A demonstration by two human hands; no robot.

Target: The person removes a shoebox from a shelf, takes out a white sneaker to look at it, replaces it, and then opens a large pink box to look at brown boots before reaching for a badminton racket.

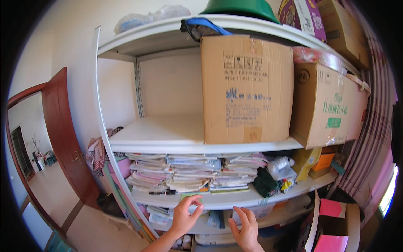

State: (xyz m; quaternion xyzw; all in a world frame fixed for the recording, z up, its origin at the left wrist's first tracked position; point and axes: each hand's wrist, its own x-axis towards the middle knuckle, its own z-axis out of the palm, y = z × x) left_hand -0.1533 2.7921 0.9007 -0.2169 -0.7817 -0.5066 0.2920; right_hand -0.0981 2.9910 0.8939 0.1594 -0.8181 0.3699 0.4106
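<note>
My left hand (185,215) is raised in front of the lower shelves of a white metal shelving unit (176,148), fingers curved and thumb apart, with nothing in it. To its right my right hand (245,226) hangs in the air, likewise curved and empty. Behind and above them, several stacks of papers and booklets (192,171) fill a shelf, with a black pen or marker (162,192) at its front edge. A large taped cardboard box (247,94) stands on the shelf above, beside a second cardboard box (330,107).
An open box with pink flaps (332,208) stands at lower right, near purple curtains (374,104). Plastic bags and dark cloth (267,182) lie right of the papers. A green basin (241,9) sits on top. At left are a red-brown door (63,135) and hanging clothes (96,154).
</note>
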